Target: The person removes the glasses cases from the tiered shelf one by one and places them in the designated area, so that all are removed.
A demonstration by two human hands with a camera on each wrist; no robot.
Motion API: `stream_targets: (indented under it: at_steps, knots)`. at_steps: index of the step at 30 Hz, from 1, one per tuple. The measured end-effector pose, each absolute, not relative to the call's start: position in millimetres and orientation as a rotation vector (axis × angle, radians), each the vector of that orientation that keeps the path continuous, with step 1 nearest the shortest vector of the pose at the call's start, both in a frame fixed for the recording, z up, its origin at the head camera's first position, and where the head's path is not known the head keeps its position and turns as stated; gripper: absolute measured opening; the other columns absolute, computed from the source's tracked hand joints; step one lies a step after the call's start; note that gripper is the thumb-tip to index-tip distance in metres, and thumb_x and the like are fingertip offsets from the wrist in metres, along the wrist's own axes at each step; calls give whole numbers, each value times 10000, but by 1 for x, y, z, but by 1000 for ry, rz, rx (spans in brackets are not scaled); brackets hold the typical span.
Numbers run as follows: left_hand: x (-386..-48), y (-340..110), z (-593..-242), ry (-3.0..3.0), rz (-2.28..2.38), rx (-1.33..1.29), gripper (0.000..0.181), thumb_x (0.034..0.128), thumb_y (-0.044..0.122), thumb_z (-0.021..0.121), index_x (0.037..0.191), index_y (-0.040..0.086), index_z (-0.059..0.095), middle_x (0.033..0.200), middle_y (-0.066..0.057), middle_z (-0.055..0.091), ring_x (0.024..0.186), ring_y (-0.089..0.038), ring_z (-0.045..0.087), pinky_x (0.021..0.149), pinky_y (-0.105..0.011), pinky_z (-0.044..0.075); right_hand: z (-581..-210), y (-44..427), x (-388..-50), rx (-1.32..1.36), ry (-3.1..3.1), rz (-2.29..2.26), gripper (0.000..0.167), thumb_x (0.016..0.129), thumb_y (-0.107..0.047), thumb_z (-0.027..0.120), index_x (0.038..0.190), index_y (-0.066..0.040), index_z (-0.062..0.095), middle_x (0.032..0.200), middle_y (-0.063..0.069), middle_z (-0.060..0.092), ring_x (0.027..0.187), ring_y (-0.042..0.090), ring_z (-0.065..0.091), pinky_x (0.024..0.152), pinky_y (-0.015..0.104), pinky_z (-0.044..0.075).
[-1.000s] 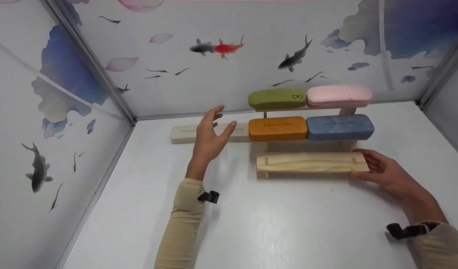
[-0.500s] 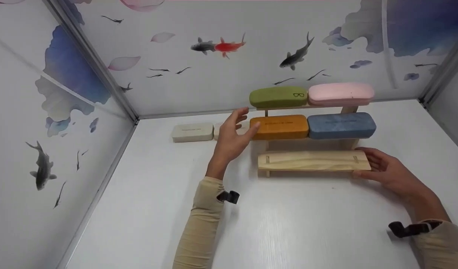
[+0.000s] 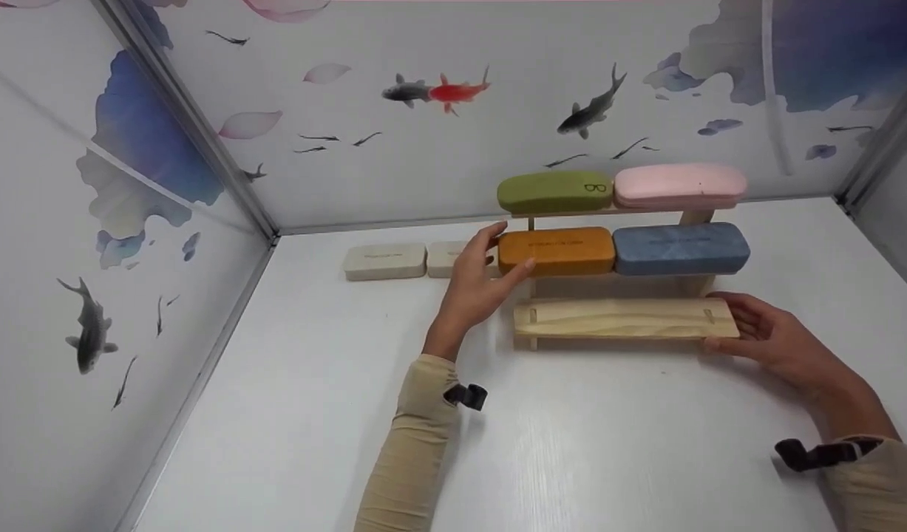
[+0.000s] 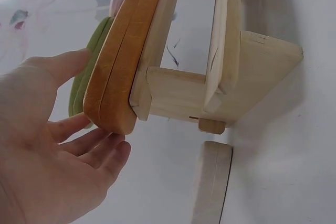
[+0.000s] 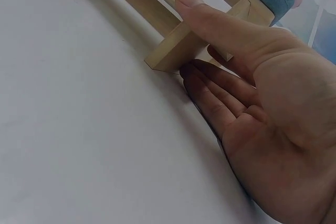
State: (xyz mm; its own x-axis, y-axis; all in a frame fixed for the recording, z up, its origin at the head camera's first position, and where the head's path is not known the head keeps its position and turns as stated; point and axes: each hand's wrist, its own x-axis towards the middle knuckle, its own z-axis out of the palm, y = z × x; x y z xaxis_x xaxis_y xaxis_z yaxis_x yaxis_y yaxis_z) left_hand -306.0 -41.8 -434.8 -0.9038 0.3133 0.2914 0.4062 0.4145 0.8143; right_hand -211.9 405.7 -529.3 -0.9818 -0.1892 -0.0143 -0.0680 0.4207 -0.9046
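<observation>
On the wooden rack (image 3: 623,319), middle level, left, sits the orange glasses case (image 3: 571,247). Our left hand (image 3: 475,287) lies loosely about its left end, relaxed; contact is unclear. Our right hand (image 3: 777,340) grips the rack's right end. We judge: positioning; next calls for firm closure.

Left hand (image 3: 477,284) spreads loosely while right hand (image 3: 775,340) grips.

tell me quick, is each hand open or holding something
Left hand: open, at the left end of the orange case; touch unclear.
Right hand: holding the wooden rack by its right end.
</observation>
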Motion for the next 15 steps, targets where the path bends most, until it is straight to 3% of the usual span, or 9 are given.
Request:
stream_targets:
  at_steps: [15]
  knots:
    - [-304,-41,-443,-2569,-1576,-664,834,1016,328,789,1680,93,342,1666,-93,488,1539,-246,484,1257,-446,459,-530,407,-214,-257,2516,-1645,815,1021,-146,776,1670,8,308,1442,-226,521,1242,-147,595,953,111,569]
